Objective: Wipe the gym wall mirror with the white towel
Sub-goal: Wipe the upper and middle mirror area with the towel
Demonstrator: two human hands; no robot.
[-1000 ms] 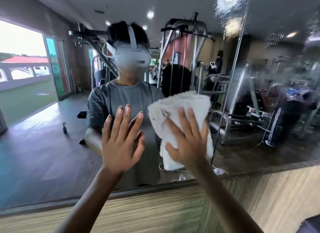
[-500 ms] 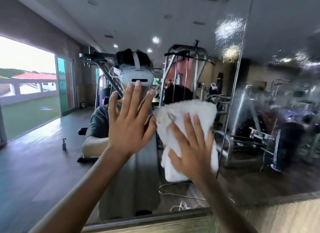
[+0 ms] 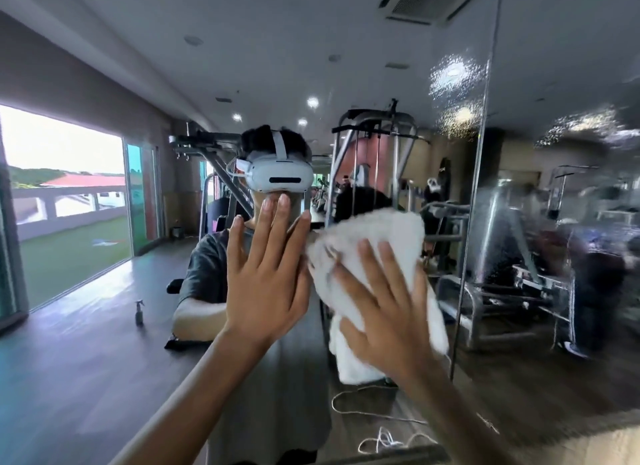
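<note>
Head view: mirror (image 3: pixel 104 378) is filling nearly the whole frame, with a vertical seam (image 3: pixel 474 222) running down it at 3 o'clock from the centre. Towel (image 3: pixel 381 232), white and bunched, is lying flat against the glass just at 3 o'clock of centre, its lower end hanging toward 6 o'clock. The right hand (image 3: pixel 384 319) is pressing it to the mirror from the 5 o'clock side, with fingers (image 3: pixel 367 267) straight and spread over the cloth rather than curling round it. The left hand (image 3: pixel 266 288) is raised at 9 o'clock of the towel, just beside its edge, palm toward the glass, fingers straight and close together, holding nothing; whether it is touching the glass I cannot tell. Above its fingertips, at 12 o'clock, the reflection of a white headset (image 3: pixel 282 177) is showing. A small spray bottle (image 3: pixel 139 312) is standing on the reflected floor at 9 o'clock of the left hand, well apart from it. Wet speckles (image 3: pixel 453 76) are catching light at 1 o'clock of the towel, beside the seam. A pale cord (image 3: pixel 381 440) is lying looped on the floor at 6 o'clock of the towel. Beyond the seam the reflection is looking streaked and blurred.
</note>
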